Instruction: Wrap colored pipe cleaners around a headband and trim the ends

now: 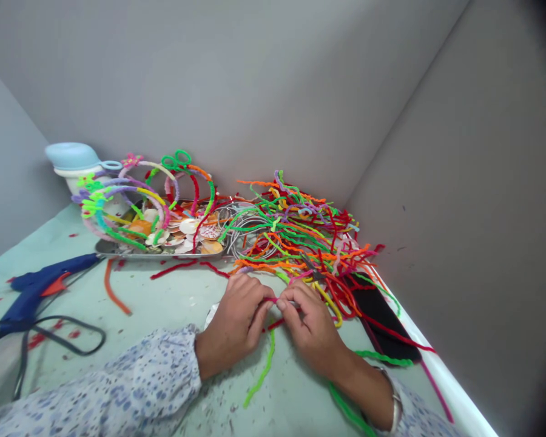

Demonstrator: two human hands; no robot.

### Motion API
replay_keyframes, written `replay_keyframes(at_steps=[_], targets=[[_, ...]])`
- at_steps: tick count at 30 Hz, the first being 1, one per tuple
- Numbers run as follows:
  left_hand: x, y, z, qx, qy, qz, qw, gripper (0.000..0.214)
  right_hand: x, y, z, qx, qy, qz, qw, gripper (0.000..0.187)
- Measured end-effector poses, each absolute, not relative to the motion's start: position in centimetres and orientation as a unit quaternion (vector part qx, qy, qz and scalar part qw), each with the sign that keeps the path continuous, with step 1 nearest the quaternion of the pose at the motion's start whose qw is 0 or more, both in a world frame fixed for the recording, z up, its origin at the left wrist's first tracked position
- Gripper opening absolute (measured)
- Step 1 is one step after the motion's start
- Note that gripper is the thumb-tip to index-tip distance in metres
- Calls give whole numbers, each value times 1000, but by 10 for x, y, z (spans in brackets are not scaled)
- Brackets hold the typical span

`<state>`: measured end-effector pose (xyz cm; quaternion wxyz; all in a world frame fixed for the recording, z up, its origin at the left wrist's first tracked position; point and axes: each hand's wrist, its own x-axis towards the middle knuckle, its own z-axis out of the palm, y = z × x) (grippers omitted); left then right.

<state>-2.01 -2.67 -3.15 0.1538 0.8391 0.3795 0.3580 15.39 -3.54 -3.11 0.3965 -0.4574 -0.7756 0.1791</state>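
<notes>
My left hand [234, 321] and my right hand [312, 321] meet low in the middle of the view, and their fingertips pinch a red pipe cleaner [273, 300] between them. Just beyond my right hand lies a loose heap of multicoloured pipe cleaners [300, 237], with strands touching its knuckles. A green pipe cleaner [264, 370] trails on the table below my hands. Part of a white object [212, 315] shows beside my left hand, mostly hidden.
A metal tray [159, 256] holds seashells and bent pipe-cleaner hoops. Silver wire rings [250, 233] lie beside it. A blue glue gun [31, 294] and its cord rest at left, a black pouch [382, 315] at right, on a pale green table [155, 303] between grey walls.
</notes>
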Motion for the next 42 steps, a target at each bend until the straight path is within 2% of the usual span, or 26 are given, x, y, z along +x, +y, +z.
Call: replay_keyframes(at_steps=[17,21,29,42], targets=[[-21,-27,-30,840,378,359,151,13,156,-34,-31,-458,-753,254,399,24],[-21,-27,-28,831,379,373,161,11,161,-32,-33,-441,-760,200,434,17],[-22,-27,-26,820,386,385,171,11,167,-28,-38,-361,-830,30,424,24],[-21,-29,-26,824,378,384,176,10,168,-24,-40,-347,-837,-21,422,14]])
